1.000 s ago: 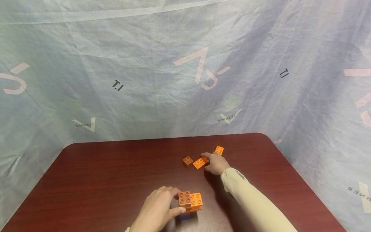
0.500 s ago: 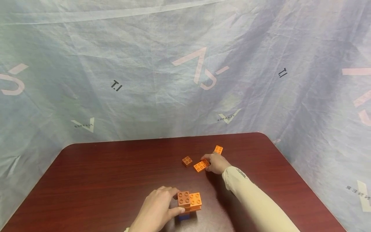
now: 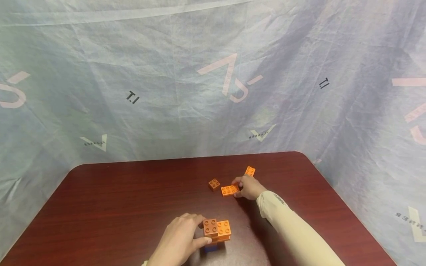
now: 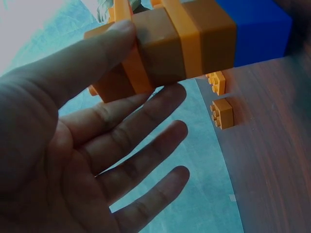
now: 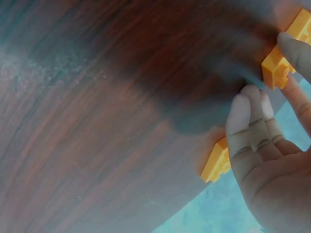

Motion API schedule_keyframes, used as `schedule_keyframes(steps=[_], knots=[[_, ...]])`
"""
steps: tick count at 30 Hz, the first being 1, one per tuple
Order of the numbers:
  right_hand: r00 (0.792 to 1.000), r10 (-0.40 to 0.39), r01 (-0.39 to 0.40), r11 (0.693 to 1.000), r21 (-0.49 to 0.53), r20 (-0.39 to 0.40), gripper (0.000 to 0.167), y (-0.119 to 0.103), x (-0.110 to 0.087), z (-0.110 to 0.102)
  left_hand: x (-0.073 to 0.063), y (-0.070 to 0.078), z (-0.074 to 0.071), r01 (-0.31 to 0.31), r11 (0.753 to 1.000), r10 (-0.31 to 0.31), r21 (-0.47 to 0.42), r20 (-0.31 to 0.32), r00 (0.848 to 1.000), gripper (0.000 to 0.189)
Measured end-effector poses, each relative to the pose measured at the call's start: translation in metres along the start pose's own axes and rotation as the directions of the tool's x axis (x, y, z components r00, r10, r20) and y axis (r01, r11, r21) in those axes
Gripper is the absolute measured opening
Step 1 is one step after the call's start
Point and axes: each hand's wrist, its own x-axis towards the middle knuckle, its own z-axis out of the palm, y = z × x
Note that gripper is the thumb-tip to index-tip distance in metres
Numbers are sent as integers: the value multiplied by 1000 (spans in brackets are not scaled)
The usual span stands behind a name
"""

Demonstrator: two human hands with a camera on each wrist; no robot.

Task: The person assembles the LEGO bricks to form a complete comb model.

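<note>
A stack of toy bricks stands upright near the table's front, with brown and orange layers over a blue brick at the bottom. My left hand grips its upper part between thumb and fingers; in the left wrist view the other fingers spread away from it. Farther back, my right hand pinches the near end of a flat orange brick lying on the table. The right wrist view shows thumb and index finger at this orange brick, the other fingers bent beside it.
A small brown brick lies just left of the pinched orange one. Behind the right hand lies a second flat orange brick, partly hidden. Grey printed cloth hangs around the dark red table.
The right fingers have closed on the orange brick and turned it, so that it now lies more nearly crosswise. The left hand and its stack have stayed about where they were.
</note>
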Motion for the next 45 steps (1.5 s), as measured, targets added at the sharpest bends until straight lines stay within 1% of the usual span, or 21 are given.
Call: schedule_keyframes(steps=[7,14,19,22,27,30,33,39,45], knots=[[1000,7,-6,1000,29,-16,26,6,-1,3,0,0,1,4,1000,-4,-6,6,1000,44],[999,30,-27,997,70,-29,28,9,-3,5,0,-1,1,17,1000,-16,-18,14,1000,45],[998,16,-10,994,108,-55,29,9,-9,5,0,-1,2,34,999,-33,-31,27,999,45],[997,-12,21,993,117,-81,30,8,-12,5,1,-1,1,48,998,-46,-40,47,998,47],[988,-104,116,988,104,-117,32,8,-19,2,0,-3,1,45,998,-43,-46,52,998,47],[979,-148,164,980,109,-141,33,9,-26,-1,0,-3,2,36,999,-34,-41,43,998,46],[973,-160,181,977,116,-168,34,8,-34,-5,0,-3,2,26,999,-25,-41,36,999,46],[960,-198,223,968,115,-196,35,-1,-51,-16,-1,-6,1,-16,999,15,-52,-4,1000,45],[934,-292,317,943,101,-205,34,-15,-68,-27,-1,-8,1,-37,998,36,-51,-19,999,44]])
